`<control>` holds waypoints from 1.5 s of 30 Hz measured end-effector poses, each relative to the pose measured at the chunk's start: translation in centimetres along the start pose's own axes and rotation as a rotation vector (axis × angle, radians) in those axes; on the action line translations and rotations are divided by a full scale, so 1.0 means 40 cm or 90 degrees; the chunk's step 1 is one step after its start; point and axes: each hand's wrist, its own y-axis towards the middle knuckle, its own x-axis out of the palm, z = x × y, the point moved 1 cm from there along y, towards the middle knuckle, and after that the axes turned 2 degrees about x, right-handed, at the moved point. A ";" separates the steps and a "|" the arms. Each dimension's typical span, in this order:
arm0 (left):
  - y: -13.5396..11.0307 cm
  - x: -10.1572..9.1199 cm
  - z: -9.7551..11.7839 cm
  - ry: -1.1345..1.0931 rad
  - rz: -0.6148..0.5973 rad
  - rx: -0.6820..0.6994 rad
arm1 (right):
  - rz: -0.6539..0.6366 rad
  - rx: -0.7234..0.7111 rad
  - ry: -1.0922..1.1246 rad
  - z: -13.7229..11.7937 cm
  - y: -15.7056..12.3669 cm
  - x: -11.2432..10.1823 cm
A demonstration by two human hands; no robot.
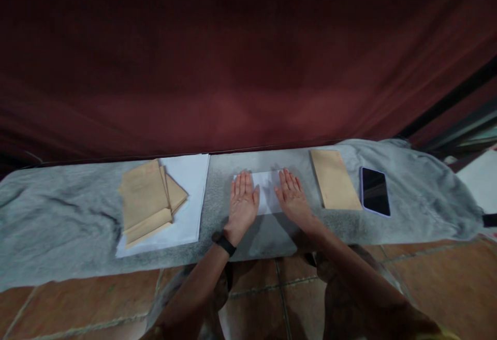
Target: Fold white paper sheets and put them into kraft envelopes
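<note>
A small white sheet of paper lies on the grey cloth in front of me, its left and right ends partly hidden under my hands. My left hand, with a black band on its wrist, rests palm up at the left end, fingers stretched out. At the right end my right hand also lies palm up, fingers extended and thumb apart. Neither hand grips anything. To the right of my right hand is a single brown envelope.
Grey cloth covers the narrow surface. Several brown envelopes lie on a stack of white paper at left. A phone in a purple case lies right of the single envelope. A dark red curtain hangs behind.
</note>
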 end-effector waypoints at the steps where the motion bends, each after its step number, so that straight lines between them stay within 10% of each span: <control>1: -0.005 0.002 0.017 -0.007 -0.011 0.030 | -0.012 -0.021 0.021 -0.017 0.000 0.001; 45: -0.067 0.013 0.017 -0.033 -0.042 0.031 | -0.075 0.081 0.015 -0.093 0.004 0.015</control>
